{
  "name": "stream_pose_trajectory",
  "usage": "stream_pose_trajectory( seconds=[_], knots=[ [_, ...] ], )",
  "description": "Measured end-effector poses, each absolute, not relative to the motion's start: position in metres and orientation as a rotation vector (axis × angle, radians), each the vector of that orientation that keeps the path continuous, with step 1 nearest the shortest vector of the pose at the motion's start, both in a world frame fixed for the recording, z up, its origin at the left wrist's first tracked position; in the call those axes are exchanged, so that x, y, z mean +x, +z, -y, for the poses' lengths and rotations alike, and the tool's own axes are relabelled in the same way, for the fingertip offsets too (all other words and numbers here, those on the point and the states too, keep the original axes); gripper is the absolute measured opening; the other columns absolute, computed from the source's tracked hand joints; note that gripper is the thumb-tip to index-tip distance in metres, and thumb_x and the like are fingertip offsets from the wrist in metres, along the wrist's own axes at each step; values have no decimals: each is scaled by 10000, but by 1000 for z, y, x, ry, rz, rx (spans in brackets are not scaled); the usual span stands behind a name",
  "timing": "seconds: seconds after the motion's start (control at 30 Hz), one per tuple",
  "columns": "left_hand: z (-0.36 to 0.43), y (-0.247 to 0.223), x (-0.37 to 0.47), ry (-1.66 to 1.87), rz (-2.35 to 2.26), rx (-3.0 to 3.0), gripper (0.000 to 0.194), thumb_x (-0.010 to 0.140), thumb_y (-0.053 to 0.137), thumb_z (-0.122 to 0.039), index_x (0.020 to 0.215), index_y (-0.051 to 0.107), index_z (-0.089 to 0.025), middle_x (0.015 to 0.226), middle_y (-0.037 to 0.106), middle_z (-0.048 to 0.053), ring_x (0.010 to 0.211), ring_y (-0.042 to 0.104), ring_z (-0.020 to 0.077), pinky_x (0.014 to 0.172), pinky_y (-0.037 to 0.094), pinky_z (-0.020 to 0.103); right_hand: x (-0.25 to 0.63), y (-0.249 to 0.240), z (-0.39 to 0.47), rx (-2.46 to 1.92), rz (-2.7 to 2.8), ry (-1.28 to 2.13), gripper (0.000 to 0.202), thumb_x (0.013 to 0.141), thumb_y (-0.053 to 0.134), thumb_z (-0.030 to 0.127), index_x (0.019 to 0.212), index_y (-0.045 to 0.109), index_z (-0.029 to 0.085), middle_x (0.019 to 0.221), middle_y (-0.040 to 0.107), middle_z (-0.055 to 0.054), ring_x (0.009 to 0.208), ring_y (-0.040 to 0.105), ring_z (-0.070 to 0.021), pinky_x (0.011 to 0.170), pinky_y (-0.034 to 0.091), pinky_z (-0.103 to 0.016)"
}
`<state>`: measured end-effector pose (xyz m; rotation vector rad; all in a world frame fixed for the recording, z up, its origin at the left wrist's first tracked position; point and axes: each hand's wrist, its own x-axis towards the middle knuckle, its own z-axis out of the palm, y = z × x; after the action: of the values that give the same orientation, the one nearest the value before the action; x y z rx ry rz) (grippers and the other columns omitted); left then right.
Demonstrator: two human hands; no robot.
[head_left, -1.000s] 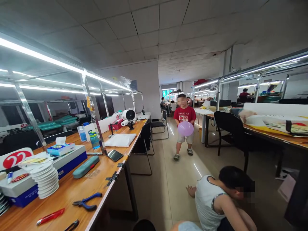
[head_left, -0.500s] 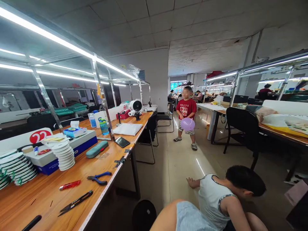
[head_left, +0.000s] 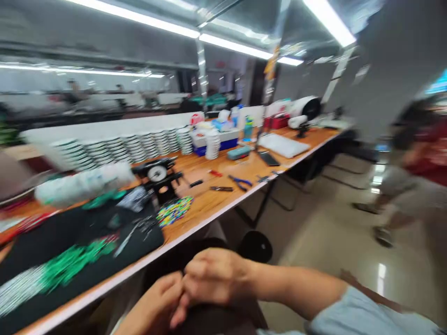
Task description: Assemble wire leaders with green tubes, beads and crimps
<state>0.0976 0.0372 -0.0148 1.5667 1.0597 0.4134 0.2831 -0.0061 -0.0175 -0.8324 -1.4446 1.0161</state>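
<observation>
My right hand [head_left: 218, 277] is closed in a fist low in front of the bench edge, over my lap. Against its fingertips lies my left hand [head_left: 160, 298], fingers curled. Whatever may be between the fingers is hidden. On the bench beyond them, a black mat [head_left: 139, 246] carries green strands [head_left: 77, 260] with pale ends and metal tweezers [head_left: 126, 239]. Next to the mat is a pile of multicoloured small pieces [head_left: 174, 210], blurred, in front of a black device [head_left: 161, 179]. Blue-handled pliers [head_left: 240, 182] and dark thread snips [head_left: 221, 188] lie farther right.
Stacks of white spools [head_left: 136, 148] line the back of the bench. A phone [head_left: 268, 158], a teal case [head_left: 239, 152] and a white fan [head_left: 303, 108] stand farther along. Below is a black round bin or stool [head_left: 256, 246]. At right, a person in red [head_left: 433, 153] stands in the aisle.
My view has swung left and down from the aisle to the bench. Both my hands have come into view. The child crouching on the floor is mostly out of sight.
</observation>
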Motion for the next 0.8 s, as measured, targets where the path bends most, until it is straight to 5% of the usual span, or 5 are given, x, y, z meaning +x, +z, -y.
stream_pose_trajectory(
  seconds=[0.1, 0.2, 0.5, 0.6, 0.8],
  knots=[
    [-21, -13, 60, 467, -1091, 1332, 444, 763, 744, -620, 720, 656, -188, 749, 726, 56, 636, 660, 165, 594, 534, 266, 253, -37, 6, -786, 1734, 891, 115, 960, 635, 292, 945, 689, 192, 925, 672, -75, 902, 630, -214, 834, 540, -357],
    [-16, -7, 53, 579, -969, 1230, 454, 729, 808, -576, 712, 634, -157, 710, 713, 49, 668, 656, 153, 673, 542, 257, 249, -41, 12, -876, 1855, 689, 173, 1005, 507, 197, 918, 655, 174, 871, 660, -77, 809, 616, -187, 730, 510, -315],
    [-26, -9, 50, 340, -746, 1024, 420, 716, 856, -493, 725, 628, -141, 693, 729, 49, 595, 668, 119, 590, 508, 202, 249, -42, 6, -773, 1379, 1601, 262, 917, 691, 403, 1063, 649, 190, 934, 671, -33, 844, 634, -152, 778, 523, -276],
    [-27, -14, 48, 317, -742, 984, 412, 711, 865, -480, 698, 632, -140, 679, 730, 49, 570, 667, 112, 574, 519, 192, 248, -47, 5, -781, 1316, 1697, 262, 882, 733, 423, 952, 672, 178, 861, 663, -21, 768, 624, -144, 717, 523, -270],
    [-24, -24, 51, 355, -768, 837, 425, 675, 887, -498, 732, 695, -123, 702, 739, 60, 567, 678, 107, 549, 519, 169, 248, -53, 8, -867, 1549, 1199, 144, 958, 629, 288, 860, 662, 188, 805, 639, -18, 733, 594, -143, 689, 487, -264]
  ],
)
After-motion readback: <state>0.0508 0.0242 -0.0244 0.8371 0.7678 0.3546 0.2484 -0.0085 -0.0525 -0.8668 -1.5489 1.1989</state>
